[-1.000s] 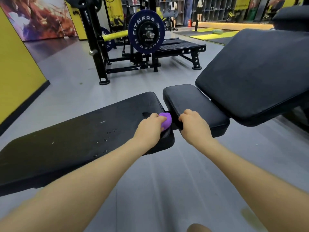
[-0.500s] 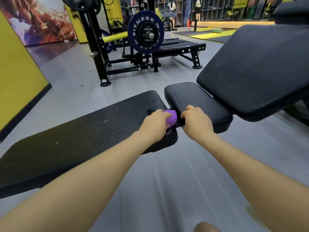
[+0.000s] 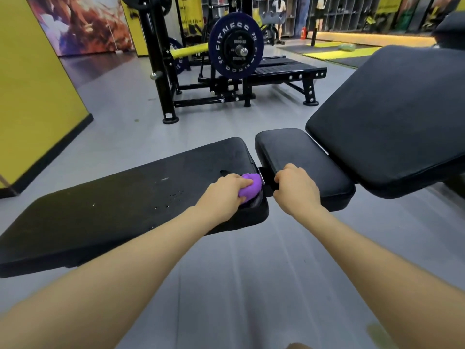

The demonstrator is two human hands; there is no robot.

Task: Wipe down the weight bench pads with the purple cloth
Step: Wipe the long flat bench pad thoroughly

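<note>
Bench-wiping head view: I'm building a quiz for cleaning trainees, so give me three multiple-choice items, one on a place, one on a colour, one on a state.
1. Where is the cloth?
A) on the floor
B) at the long pad's end, by the gap
C) on the tilted pad

2. What colour is the cloth?
A) purple
B) yellow
C) white

3. What is the right hand doing?
A) hanging free
B) holding the cloth
C) gripping the small pad's edge

Answers:
1 B: the left hand presses the cloth on the long pad.
2 A: it shows purple.
3 C: the right hand curls over the small pad.
</note>
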